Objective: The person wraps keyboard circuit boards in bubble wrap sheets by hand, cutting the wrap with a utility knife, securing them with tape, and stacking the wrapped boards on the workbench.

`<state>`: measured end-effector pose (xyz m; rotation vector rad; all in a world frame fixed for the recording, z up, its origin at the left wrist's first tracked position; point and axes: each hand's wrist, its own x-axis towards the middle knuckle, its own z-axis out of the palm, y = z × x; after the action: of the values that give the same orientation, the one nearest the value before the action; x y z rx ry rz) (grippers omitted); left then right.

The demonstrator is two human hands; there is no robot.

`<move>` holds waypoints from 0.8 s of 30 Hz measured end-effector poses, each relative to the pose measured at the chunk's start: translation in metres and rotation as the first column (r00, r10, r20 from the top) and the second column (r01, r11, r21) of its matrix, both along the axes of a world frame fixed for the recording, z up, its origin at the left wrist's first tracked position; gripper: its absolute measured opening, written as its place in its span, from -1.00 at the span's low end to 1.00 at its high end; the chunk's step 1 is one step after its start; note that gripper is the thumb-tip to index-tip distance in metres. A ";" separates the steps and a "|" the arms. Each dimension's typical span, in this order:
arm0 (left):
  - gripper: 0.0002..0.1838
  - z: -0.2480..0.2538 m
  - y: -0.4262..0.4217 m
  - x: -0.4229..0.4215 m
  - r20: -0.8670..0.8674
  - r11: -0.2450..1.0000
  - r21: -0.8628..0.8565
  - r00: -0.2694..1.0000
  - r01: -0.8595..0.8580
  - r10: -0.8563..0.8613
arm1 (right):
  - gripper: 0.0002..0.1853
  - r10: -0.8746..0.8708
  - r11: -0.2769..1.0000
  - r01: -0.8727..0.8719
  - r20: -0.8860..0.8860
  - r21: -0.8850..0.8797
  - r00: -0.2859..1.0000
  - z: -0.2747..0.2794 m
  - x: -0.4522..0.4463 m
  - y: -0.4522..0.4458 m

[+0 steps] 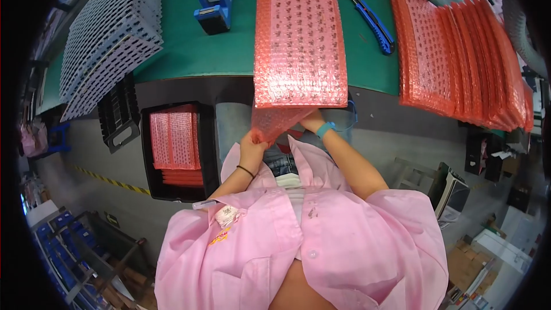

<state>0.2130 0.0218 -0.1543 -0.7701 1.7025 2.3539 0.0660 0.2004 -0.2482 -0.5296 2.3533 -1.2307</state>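
Observation:
A red bubble-wrap bag (pixel 299 40) with sheets showing through it lies on the green table (pixel 178 54), its near end at the table's front edge. Loose film at that end hangs toward my body. My left hand (pixel 252 150) is closed on the gathered film, below the bag's near left corner. Near the right corner, my right hand (pixel 313 120) reaches under the film; its fingers are mostly hidden behind the bag, so its hold cannot be made out.
A blue tape dispenser (pixel 214 0) and a blue cutter (pixel 373 24) flank the bag. White perforated sheets (pixel 115 34) are stacked left, wrapped red packs (pixel 459 60) right. A black crate (pixel 209 163) with red packs stands below the table's edge.

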 end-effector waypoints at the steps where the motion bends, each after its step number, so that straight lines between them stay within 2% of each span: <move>1: -0.78 0.004 -0.005 0.008 -0.013 0.998 -0.012 0.998 0.054 -0.054 | -0.36 -0.116 0.983 0.123 0.060 -0.136 0.991 -0.039 -0.002 -0.011; 2: -0.77 0.008 -0.009 0.014 -0.024 0.993 -0.025 0.993 0.114 -0.115 | -0.34 -0.227 0.931 0.255 0.133 -0.261 0.965 -0.069 0.000 -0.021; 3: -0.77 0.012 -0.010 0.020 -0.035 0.983 -0.037 0.983 0.178 -0.179 | -0.34 -0.257 0.921 0.285 0.136 -0.265 0.957 -0.030 0.002 -0.024; 4: -0.76 0.016 -0.010 0.015 -0.047 0.969 -0.050 0.968 0.243 -0.245 | -0.38 -0.318 0.650 0.465 0.341 -0.601 0.885 0.019 0.015 -0.055; 5: -0.76 0.010 -0.016 0.021 -0.048 0.959 -0.055 0.959 0.277 -0.280 | -0.41 -0.274 0.231 0.590 0.530 -0.774 0.803 0.067 0.015 -0.101; 6: -0.76 -0.002 -0.023 0.025 -0.066 0.925 -0.043 0.923 0.378 -0.380 | -0.44 -0.142 -0.239 0.621 0.659 -0.747 0.738 0.121 0.022 -0.119; 7: -0.75 -0.008 -0.026 0.027 -0.084 0.879 -0.032 0.875 0.476 -0.477 | -0.46 0.040 -0.648 0.553 0.702 -0.524 0.711 0.175 0.015 -0.110; 8: -0.70 0.034 -0.024 0.019 -0.021 0.889 -0.008 0.888 0.459 -0.459 | -0.46 0.012 -0.669 0.525 0.699 -0.526 0.715 0.142 0.014 -0.104; 9: -0.63 0.076 -0.020 0.012 0.042 0.900 0.012 0.899 0.436 -0.436 | -0.44 -0.116 -0.420 0.659 0.757 -0.624 0.643 0.108 0.016 -0.088; 10: -0.63 0.074 -0.027 0.016 0.039 0.886 0.011 0.885 0.464 -0.464 | -0.42 -0.259 -0.141 0.771 0.774 -0.622 0.577 0.073 0.016 -0.072; 11: -0.57 0.070 -0.045 0.021 0.001 0.876 0.150 0.885 0.459 -0.465 | -0.40 -0.405 0.134 0.844 0.748 -0.520 0.525 0.040 -0.005 -0.094; 12: -0.50 0.067 -0.060 0.024 -0.034 0.848 0.286 0.889 0.446 -0.457 | -0.38 -0.539 0.376 0.865 0.681 -0.332 0.496 0.006 -0.010 -0.073; 13: -0.48 0.079 -0.066 0.022 -0.046 0.841 0.275 0.880 0.466 -0.472 | -0.36 -0.649 0.556 0.828 0.581 -0.079 0.491 -0.028 -0.025 -0.059; 14: -0.45 0.092 -0.073 0.022 -0.056 0.835 0.264 0.872 0.482 -0.486 | -0.33 -0.724 0.650 0.731 0.462 0.208 0.513 -0.058 -0.026 -0.055; 15: -0.45 0.100 -0.077 0.021 -0.053 0.829 0.262 0.865 0.494 -0.499 | -0.33 -0.729 0.641 0.739 0.465 0.207 0.502 -0.051 -0.024 -0.051; 17: -0.41 0.110 -0.083 0.019 -0.022 0.833 0.290 0.874 0.471 -0.486 | -0.42 -0.733 0.592 0.801 0.475 0.092 0.488 -0.031 -0.013 -0.035; 20: -0.48 0.108 -0.087 0.011 0.028 0.892 0.228 0.913 0.391 -0.407 | -0.55 -0.728 0.512 0.855 0.486 -0.082 0.482 0.003 -0.002 -0.012; 21: -0.56 0.095 -0.087 0.010 0.025 0.957 0.029 0.957 0.288 -0.289 | -0.60 -0.725 0.485 0.864 0.489 -0.138 0.485 0.015 0.005 0.000; 22: -0.63 0.080 -0.087 0.009 -0.002 0.972 -0.169 0.986 0.165 -0.168 | -0.64 -0.721 0.457 0.868 0.492 -0.192 0.488 0.028 0.016 0.014; 24: -0.69 0.049 -0.085 0.005 0.018 0.971 -0.217 0.995 0.104 -0.102 | -0.71 -0.715 0.394 0.869 0.495 -0.299 0.494 0.055 0.035 0.043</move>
<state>0.2176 -0.0628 -0.1057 -0.7001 1.9712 2.1192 0.1012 0.2434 -0.1936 0.7948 1.9679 -2.2209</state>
